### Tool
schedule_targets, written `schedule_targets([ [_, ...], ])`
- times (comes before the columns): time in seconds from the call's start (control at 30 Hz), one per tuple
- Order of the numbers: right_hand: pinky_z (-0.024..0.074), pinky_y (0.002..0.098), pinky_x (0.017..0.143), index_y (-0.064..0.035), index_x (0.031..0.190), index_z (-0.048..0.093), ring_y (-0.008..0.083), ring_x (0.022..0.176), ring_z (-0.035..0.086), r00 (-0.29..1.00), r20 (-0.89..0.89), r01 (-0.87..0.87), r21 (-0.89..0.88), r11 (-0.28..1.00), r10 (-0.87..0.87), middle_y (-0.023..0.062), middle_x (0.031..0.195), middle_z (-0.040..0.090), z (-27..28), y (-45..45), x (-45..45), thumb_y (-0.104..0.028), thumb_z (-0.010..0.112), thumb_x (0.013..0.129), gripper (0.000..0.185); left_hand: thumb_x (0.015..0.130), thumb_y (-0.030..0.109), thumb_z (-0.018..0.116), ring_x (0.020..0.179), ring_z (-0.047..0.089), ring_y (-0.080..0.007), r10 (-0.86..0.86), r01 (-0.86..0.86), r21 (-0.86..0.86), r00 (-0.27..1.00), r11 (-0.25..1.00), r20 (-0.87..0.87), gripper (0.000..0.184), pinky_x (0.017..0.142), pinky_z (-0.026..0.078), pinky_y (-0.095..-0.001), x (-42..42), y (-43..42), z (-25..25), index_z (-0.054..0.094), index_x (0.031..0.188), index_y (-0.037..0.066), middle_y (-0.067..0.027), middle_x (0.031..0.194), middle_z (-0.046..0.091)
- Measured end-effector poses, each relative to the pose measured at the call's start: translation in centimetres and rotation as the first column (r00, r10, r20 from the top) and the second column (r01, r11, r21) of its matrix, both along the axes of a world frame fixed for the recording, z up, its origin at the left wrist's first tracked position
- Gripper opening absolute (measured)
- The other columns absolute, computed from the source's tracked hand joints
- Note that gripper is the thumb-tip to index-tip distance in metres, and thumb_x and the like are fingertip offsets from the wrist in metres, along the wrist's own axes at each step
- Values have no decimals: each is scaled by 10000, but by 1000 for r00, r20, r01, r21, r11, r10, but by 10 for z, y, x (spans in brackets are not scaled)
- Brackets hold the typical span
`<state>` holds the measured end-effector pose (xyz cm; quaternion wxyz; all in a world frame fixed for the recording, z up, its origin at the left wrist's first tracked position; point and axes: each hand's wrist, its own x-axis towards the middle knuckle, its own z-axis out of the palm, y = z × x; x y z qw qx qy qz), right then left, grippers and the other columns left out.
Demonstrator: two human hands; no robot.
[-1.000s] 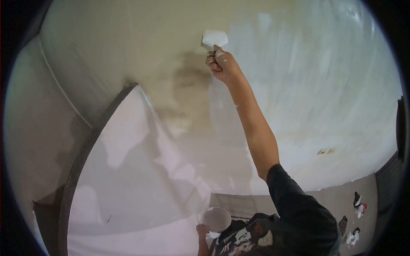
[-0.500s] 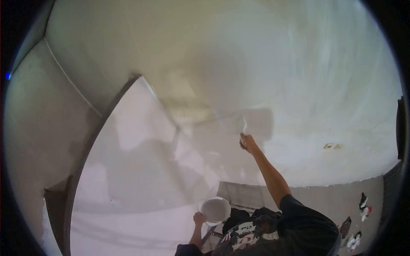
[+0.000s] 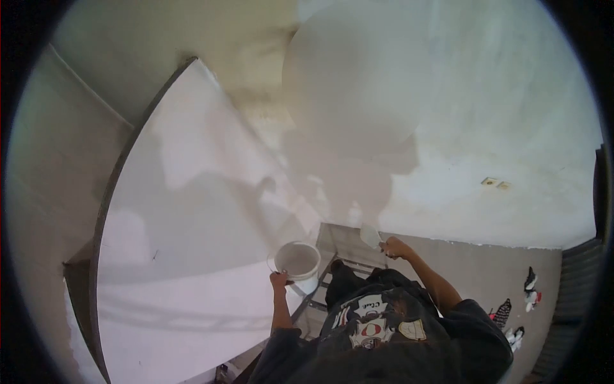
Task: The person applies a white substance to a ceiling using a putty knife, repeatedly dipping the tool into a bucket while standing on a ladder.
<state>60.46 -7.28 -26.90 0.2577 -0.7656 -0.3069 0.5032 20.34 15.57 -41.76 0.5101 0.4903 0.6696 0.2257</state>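
My left hand (image 3: pixel 279 279) grips the near left rim of a white bucket (image 3: pixel 307 282), which is tilted a little toward me and looks to have pale contents. Out to the right, my right hand (image 3: pixel 396 248) is closed round the handle of a pale, flat, wide-ended tool (image 3: pixel 369 235), a brush or scraper. The tool is held apart from the bucket, to its right. Behind both stands the wall (image 3: pixel 448 173), with a whitish coat on the right and a yellowish patch at the upper left.
A white partition (image 3: pixel 192 256) with a dark edge rises at left. Under me is a metal frame with rungs (image 3: pixel 317 305). Two sockets (image 3: pixel 489 182) sit on the wall at right. Shoes or similar items (image 3: pixel 531 291) lie on the floor (image 3: pixel 460 256) at lower right.
My right hand has come down from high on the wall with the tool, to beside the bucket. The view has tilted downward, and the bucket and my left hand appear higher in it.
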Motion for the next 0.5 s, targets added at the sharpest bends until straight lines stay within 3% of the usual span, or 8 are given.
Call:
schedule_targets([
  [0.07, 368, 349, 404, 56, 584, 514, 207, 393, 461, 985, 139, -114, 59, 992, 105, 139, 442, 454, 11, -1, -10, -281, 477, 760, 381, 637, 127, 629, 482, 556, -238, -28, 30, 58, 999, 998, -38, 264, 401, 459, -347, 0, -6, 19, 492, 644, -98, -181, 613, 540],
  [0.1, 366, 363, 411, 63, 588, 509, 226, 395, 463, 955, 245, -202, 116, 973, 169, 162, 442, 451, 13, 1, -14, -270, 474, 756, 374, 636, 112, 633, 469, 549, -233, -51, 53, 60, 998, 997, -36, 252, 391, 460, -339, 16, -15, 66, 489, 655, -93, -181, 605, 535],
  [0.13, 364, 376, 419, 70, 592, 504, 245, 396, 464, 909, 352, -296, 165, 941, 224, 185, 442, 447, 15, 5, -17, -259, 470, 751, 367, 641, 95, 626, 459, 545, -222, -71, 80, 130, 995, 988, -73, 230, 381, 455, -329, 6, -5, 29, 489, 672, -88, -167, 596, 532],
  [0.17, 355, 406, 477, 63, 636, 489, 318, 454, 465, 930, 291, -297, 224, 928, 227, 232, 522, 460, 15, 12, -22, -221, 453, 753, 309, 646, 78, 619, 450, 541, -212, -90, 111, 199, 990, 974, -109, 210, 371, 451, -318, -5, 7, -11, 489, 689, -82, -153, 587, 528],
  [0.23, 354, 416, 510, 46, 659, 486, 343, 505, 464, 897, 377, -353, 301, 886, 230, 231, 568, 474, 46, 30, -38, -201, 447, 754, 268, 640, 76, 615, 459, 533, -227, -73, 77, 71, 996, 994, -60, 188, 422, 430, -329, 24, 2, 49, 490, 681, -59, -146, 574, 524],
  [0.3, 351, 423, 539, 32, 679, 480, 361, 548, 463, 885, 403, -387, 350, 853, 236, 229, 614, 484, 80, 48, -57, -189, 441, 757, 237, 632, 75, 619, 502, 542, -245, -154, 163, 161, 986, 973, -66, 190, 471, 431, -346, 44, -1, 98, 474, 669, -42, -139, 567, 519],
  [0.4, 358, 425, 567, 22, 695, 484, 372, 596, 475, 870, 384, -446, 352, 823, 307, 226, 662, 498, 105, 81, -79, -185, 439, 760, 222, 688, 60, 572, 401, 496, -161, -246, 273, 395, 962, 877, -118, 163, 342, 429, -284, 44, 18, 70, 432, 667, -21, -100, 546, 492],
  [0.5, 393, 415, 583, 16, 703, 515, 367, 637, 510, 782, 448, -574, 246, 781, 434, 213, 664, 519, 104, 112, -96, -179, 455, 759, 211, 622, 84, 618, 527, 537, -228, -244, 265, 347, 964, 900, -104, 196, 479, 407, -360, 54, 27, 103, 472, 677, -34, -130, 577, 520],
])
